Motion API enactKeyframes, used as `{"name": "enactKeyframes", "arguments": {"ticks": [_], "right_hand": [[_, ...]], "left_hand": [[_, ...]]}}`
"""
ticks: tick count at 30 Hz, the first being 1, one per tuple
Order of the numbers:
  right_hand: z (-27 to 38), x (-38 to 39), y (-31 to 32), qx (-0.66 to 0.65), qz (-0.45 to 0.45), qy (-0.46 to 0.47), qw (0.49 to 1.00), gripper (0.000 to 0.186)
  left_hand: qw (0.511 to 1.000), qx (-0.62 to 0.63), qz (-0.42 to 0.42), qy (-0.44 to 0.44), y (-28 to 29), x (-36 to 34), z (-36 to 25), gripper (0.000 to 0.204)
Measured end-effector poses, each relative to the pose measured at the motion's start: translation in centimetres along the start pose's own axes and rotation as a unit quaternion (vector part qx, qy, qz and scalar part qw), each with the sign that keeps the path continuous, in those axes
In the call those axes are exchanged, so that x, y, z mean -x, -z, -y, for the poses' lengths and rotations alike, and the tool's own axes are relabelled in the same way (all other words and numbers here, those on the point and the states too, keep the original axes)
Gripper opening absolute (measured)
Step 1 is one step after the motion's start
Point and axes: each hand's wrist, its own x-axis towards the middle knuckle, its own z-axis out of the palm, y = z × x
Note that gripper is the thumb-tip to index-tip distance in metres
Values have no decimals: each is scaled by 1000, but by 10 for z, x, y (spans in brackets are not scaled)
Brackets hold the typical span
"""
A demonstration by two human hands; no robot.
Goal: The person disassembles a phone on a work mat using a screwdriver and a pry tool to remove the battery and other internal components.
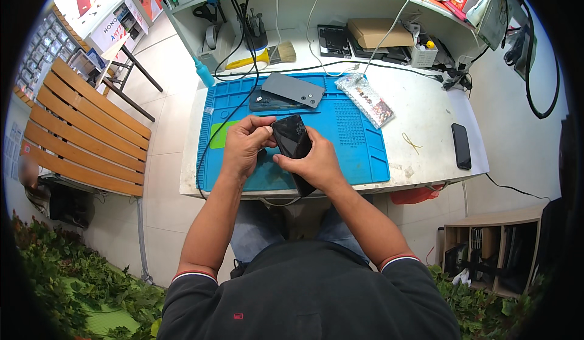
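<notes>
Over the front part of a blue work mat I hold a black smartphone at a tilt, its glossy face cracked near the top right corner. My right hand is wrapped around its right side, with the thumb across the face. At the phone's upper left edge, my left hand is closed in a pinch; whether a small piece sits between those fingertips is hidden. Beyond my hands, a grey phone back cover with camera holes lies on a dark phone part. A thin dark tool lies just below them.
A bubble-wrap packet lies on the mat's right edge, and another phone on the table's right. A yellow-handled brush and a cardboard box stand at the back. Black cables hang over the mat's left side.
</notes>
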Motion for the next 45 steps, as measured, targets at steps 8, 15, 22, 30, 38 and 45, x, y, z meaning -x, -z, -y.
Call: {"name": "enactKeyframes", "arguments": {"ticks": [8,15,22,30,38,45], "right_hand": [[-2,1,0,-14,2,-7,1000,73],[1,3,-1,30,-6,-6,1000,69],[-7,1,3,-46,-1,-47,998,51],[-5,1,6,-51,-19,-52,997,45],[-9,1,3,-54,-45,-28,997,45],[-13,-1,3,-80,-40,-47,995,45]], "left_hand": [[999,22,19,-16,5,-1,11,22],[999,24,34,-33,9,-1,18,24],[998,13,43,-48,4,2,15,27],[998,1,40,-54,-5,4,12,30],[997,-9,38,-60,-10,8,11,35],[998,-21,34,-58,-19,11,10,54]]}}
